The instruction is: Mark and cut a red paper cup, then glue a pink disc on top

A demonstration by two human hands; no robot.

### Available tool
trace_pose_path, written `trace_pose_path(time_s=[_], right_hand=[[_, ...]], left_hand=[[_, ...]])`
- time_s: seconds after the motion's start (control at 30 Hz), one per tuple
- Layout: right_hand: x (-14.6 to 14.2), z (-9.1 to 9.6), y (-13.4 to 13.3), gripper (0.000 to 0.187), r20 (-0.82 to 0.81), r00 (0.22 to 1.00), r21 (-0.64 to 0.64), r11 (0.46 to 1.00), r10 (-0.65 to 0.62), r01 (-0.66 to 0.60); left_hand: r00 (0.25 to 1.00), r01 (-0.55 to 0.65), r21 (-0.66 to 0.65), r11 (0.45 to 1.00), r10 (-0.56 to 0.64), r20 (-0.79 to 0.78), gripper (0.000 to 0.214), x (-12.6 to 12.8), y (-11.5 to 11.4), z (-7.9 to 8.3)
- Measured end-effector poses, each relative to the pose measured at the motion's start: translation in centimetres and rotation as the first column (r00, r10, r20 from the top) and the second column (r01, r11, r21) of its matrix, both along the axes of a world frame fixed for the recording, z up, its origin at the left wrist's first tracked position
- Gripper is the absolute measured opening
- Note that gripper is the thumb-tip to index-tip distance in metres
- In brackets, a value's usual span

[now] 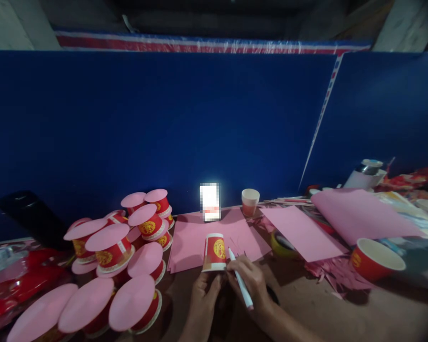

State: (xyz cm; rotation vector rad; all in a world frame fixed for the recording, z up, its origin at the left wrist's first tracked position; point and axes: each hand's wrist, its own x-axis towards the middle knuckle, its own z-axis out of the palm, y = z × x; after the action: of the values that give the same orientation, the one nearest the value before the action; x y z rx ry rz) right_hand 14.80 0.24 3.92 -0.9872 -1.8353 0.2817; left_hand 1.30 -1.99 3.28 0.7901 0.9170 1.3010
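Observation:
A red paper cup [214, 251] with a gold emblem stands upside down on a pink paper sheet [192, 237] near the table's front. My left hand [205, 294] rests at the cup's rim, fingers closed against its base edge. My right hand [251, 280] grips a white pen [240, 279], its tip touching the paper right beside the cup's rim.
Several upturned red cups topped with pink paper discs [110, 251] crowd the left. An open red cup [374, 259] sits at right on pink scraps, another pink sheet [303, 232] lies behind it, a small cup [250, 202] stands by the blue partition [164, 123].

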Motion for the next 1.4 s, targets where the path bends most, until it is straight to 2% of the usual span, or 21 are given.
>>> trace_pose_path(time_s=[0.13,0.27,0.37,0.6,0.77,0.97,1.1,1.3,1.4], right_hand=[[-0.2,-0.3,0.1,0.011,0.036,0.999,0.044,0.999,-0.01,0.008],[-0.2,-0.4,0.2,0.013,0.063,0.998,0.035,0.999,-0.012,0.01],[-0.1,-0.5,0.3,0.013,0.076,0.997,0.029,0.999,0.011,-0.013],[-0.1,-0.4,0.2,0.015,0.11,0.993,0.057,0.997,0.039,-0.046],[-0.1,0.0,0.0,0.016,0.122,0.991,0.028,0.998,0.057,-0.061],[-0.4,0.8,-0.1,0.017,0.03,0.997,0.026,0.997,0.066,-0.067],[-0.6,1.0,-0.1,0.019,-0.074,0.997,0.029,0.999,0.017,-0.015],[-0.5,-0.6,0.6,0.024,-0.221,0.972,-0.107,0.992,-0.086,0.063],[-0.5,-1.1,0.7,0.032,-0.237,0.968,-0.198,0.98,-0.078,0.031]], left_hand=[[0.999,-0.047,-0.053,0.997,0.048,0.017,0.038,0.1,-0.5,0.5],[0.994,0.011,-0.079,0.997,-0.002,0.11,0.032,0.3,-0.5,0.5],[0.985,-0.002,-0.116,0.993,0.022,0.169,0.028,0.3,-0.3,0.1],[0.983,-0.081,-0.19,0.979,0.11,0.147,0.035,0.1,-0.1,-0.1],[0.973,-0.14,-0.247,0.959,0.179,0.144,0.038,0.1,0.1,-0.1],[0.972,-0.189,-0.253,0.949,0.218,0.093,0.033,0.0,0.3,0.3],[0.979,-0.141,-0.21,0.968,0.168,0.118,0.033,0.0,0.3,0.3],[0.978,-0.151,-0.2,0.968,0.176,0.112,0.035,-0.1,0.4,-0.7],[0.984,-0.114,-0.198,0.974,0.139,0.116,0.034,-0.1,0.4,-0.7]])
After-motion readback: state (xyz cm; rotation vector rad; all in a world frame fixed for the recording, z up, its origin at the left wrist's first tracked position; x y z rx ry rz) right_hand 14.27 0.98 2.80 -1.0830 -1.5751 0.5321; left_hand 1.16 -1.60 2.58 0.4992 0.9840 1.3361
